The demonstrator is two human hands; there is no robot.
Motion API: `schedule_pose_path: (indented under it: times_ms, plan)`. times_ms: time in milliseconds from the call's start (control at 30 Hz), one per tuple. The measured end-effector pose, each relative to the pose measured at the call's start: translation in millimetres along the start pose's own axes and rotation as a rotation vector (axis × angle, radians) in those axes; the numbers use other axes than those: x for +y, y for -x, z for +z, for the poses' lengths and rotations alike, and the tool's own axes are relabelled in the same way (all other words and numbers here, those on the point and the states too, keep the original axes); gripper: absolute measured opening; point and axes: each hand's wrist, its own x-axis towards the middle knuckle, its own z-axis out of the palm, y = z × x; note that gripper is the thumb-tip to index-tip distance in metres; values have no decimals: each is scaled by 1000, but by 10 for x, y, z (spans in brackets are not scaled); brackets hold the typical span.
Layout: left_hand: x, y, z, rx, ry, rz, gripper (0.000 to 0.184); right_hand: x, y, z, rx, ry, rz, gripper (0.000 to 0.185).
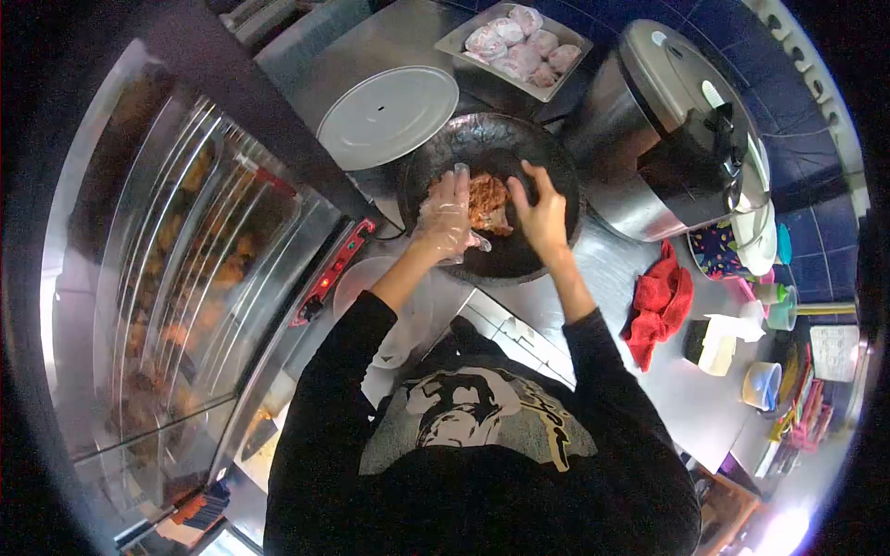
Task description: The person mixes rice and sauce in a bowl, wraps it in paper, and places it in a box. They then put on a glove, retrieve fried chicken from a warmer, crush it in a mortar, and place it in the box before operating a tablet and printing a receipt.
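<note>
My left hand, in a clear plastic glove, lies with its fingers stretched out against the left side of a reddish-brown heap of food. The heap sits inside a round dark pan. On the right, my bare right hand hovers over the pan beside the food, its fingers apart and nothing between them. Whether the gloved palm touches more of the food underneath is hidden.
A round grey lid and a metal tray of wrapped bundles lie behind. At the right stand a large steel cooker and a red cloth. A glass display case fills the left.
</note>
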Motion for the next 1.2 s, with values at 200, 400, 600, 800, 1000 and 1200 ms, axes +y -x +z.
schedule_pose_path:
  times_ms: [200,400,600,800,1000,1200]
  plan:
    - [208,-186,25,-57,74,16,134,185,-64,-34,-79,30,-14,38]
    - [282,-403,143,3,-10,186,92,118,407,-569,158,-91,486,39]
    - [293,-617,124,-113,-110,383,67,86,630,-645,229,-34,539,39]
    - [25,-700,255,-120,81,429,55,189,643,-393,312,166,327,40]
    - [-277,-723,27,-367,1578,-255,45,266,633,-118,116,437,201,40]
    - [378,-512,-430,-587,2358,-127,40,51,869,-209,-35,519,102,53]
